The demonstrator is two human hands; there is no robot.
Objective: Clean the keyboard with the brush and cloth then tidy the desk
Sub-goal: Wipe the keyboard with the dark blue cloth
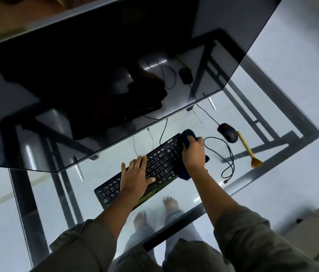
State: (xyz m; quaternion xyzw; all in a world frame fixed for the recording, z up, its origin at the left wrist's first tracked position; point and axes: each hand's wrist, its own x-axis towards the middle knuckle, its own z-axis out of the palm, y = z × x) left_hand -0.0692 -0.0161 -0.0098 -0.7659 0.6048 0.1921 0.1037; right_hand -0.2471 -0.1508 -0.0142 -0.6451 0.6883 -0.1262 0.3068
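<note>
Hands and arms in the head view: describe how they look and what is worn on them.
The left hand and the right hand are both bare: no gloves, rings or watch show. The left sleeve and the right sleeve are loose, creased olive-grey fabric that stops short of the wrists, so the lower arms are uncovered.

keyboard [160, 162] black, diagonal | cloth [187, 134] dark, on its right end | brush [247, 149] flat, apart

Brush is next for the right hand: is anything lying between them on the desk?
Yes. A looped black cable lies between the right hand, which grips the cloth, and the brush. The mouse sits beside the far end of the brush handle.
</note>
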